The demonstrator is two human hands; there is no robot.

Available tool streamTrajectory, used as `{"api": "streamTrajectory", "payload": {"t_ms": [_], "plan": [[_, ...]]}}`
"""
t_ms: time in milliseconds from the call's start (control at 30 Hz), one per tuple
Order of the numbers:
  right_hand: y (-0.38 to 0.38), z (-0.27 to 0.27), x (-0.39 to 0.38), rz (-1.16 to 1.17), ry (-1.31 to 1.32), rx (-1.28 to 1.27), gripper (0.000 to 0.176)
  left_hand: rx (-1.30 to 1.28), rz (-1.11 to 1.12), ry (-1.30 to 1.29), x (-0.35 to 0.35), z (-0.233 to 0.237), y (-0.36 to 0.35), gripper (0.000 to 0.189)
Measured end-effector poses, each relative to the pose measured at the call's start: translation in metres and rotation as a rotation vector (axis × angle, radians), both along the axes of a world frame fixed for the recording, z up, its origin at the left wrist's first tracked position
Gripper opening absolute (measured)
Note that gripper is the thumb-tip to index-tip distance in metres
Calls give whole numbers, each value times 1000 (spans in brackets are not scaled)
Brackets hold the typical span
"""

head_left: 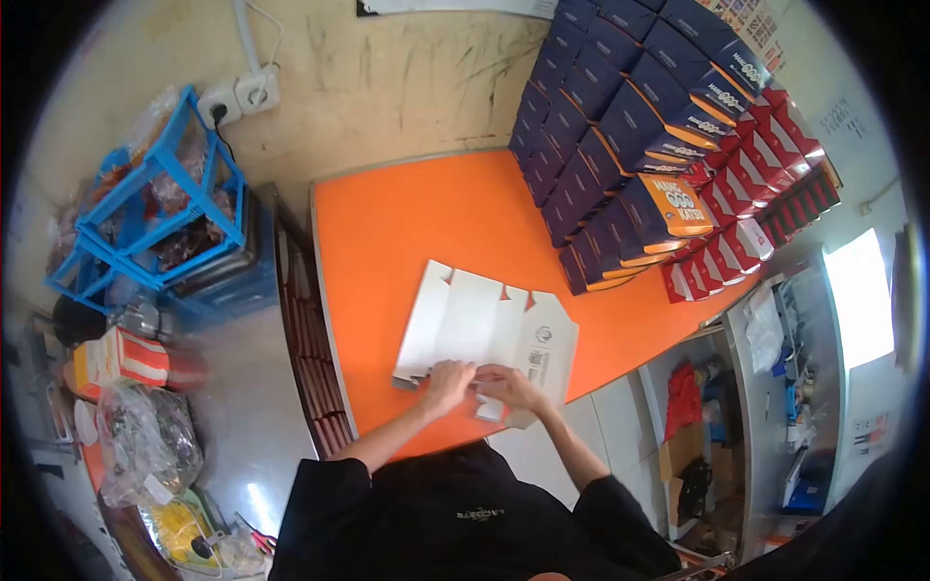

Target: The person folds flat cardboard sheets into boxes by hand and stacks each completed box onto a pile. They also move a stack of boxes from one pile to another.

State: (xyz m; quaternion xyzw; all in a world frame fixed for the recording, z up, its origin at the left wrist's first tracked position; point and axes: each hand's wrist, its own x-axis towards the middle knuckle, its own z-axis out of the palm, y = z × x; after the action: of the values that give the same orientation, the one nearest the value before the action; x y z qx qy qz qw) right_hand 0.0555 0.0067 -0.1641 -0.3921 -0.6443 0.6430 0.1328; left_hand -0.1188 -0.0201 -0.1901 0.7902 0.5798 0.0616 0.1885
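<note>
An orange surface [407, 223] is seen set against a scuffed cream wall [387, 77], on which two white sockets [242, 94] are mounted. The far right of the surface is taken up by dark blue boxes [601, 126] stacked in slanting rows, with red boxes [746, 203] ranged just beside them. To the left of the surface a blue rack [145, 208] filled with packets is placed, and nearer the person a clear plastic bag [145, 441] is seen on the grey floor.

Both arms, in black sleeves [320, 494], are stretched forward, the forearms bare and drawn together. The left hand [448, 382] and the right hand [509, 385] are laid side by side, almost touching, on the near edge of a flat carton [475, 324]. The fingers of each grip are bent down over that edge; whether the card is pinched or only pressed cannot be told.

The flat carton is spread unfolded on the near part of the surface, white inside up, well apart from the stacks. Its long axis is run across the person from left to right, tilted slightly down towards the right. The end marked with a barcode is pointed right, and the notched flaps are turned away from the person.
</note>
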Motion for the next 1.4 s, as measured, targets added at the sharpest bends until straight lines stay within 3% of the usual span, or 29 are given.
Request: {"api": "streamTrajectory", "payload": {"t_ms": [33, 67, 100, 133, 200, 300, 367, 433, 500, 533, 633, 700, 733, 800, 900, 967, 1033, 1100, 1200, 1233, 1300, 1367, 1400], "plan": [[-23, 7, 9, 4, -20, -18, 53, 63, -140, -45, -14, -5, 0, 33], [-47, 14, 14, -32, -224, 431, 52, 39, -79, -69, -18, 16, -6, 5], [-64, 19, 15, -61, -416, 882, 52, -54, -98, -155, -23, 22, -10, 12], [-72, 21, 13, -53, -418, 862, 52, -107, -71, -156, -22, 25, -16, 16], [-82, 22, 8, 18, -509, 1164, 45, -172, -47, -152, -25, 37, -26, 20], [-69, -33, 22, 115, -315, 890, 38, -279, 31, -148, -29, 45, -42, 19], [-36, -31, 12, 422, -563, 544, 33, -180, -6, -117, -31, 34, -53, 14], [3, -28, -7, 349, -592, 343, 34, -193, -6, -194, -23, 20, -69, 10], [7, -20, -17, 348, -612, 381, 36, -58, 58, -86, -11, 18, -78, 16], [12, -16, -22, 336, -625, 430, 39, -120, 83, -25, -4, 18, -77, 15], [1, -18, -7, 250, -405, 333, 49, -107, 163, -189, -11, 11, -73, 14], [-20, 31, 6, 225, -387, 716, 55, -226, 209, -177, -26, 45, -59, 13], [-28, 45, 12, 258, -397, 713, 55, -243, 217, -205, -31, 53, -57, 13], [-39, 60, 21, 201, -610, 1073, 57, -210, 188, -265, -41, 65, -58, 15], [-36, 25, 47, 325, -608, 897, 60, -233, 152, -212, -35, 74, -63, 7], [-19, 13, 46, 315, -567, 741, 50, -219, 141, -174, -27, 56, -77, 5], [17, -12, 43, 633, -586, 366, 36, -123, 145, -34, -18, 34, -89, 5], [48, -8, 4, 864, -798, 290, 37, -89, 115, -26, -14, 26, -96, 5], [62, -24, -8, 943, -875, 291, 48, 25, 186, 0, -2, 15, -102, 4], [60, -23, -4, 930, -886, 317, 48, -4, 206, -9, -2, 14, -101, 4], [39, -18, 14, 683, -760, 472, 44, 5, 249, -25, -5, 16, -94, 6], [17, -16, 32, 441, -551, 313, 42, -32, 210, -257, -20, 16, -89, 10], [1, 2, 36, 223, -472, 402, 39, -67, 213, -213, -27, 32, -83, 14]]}}
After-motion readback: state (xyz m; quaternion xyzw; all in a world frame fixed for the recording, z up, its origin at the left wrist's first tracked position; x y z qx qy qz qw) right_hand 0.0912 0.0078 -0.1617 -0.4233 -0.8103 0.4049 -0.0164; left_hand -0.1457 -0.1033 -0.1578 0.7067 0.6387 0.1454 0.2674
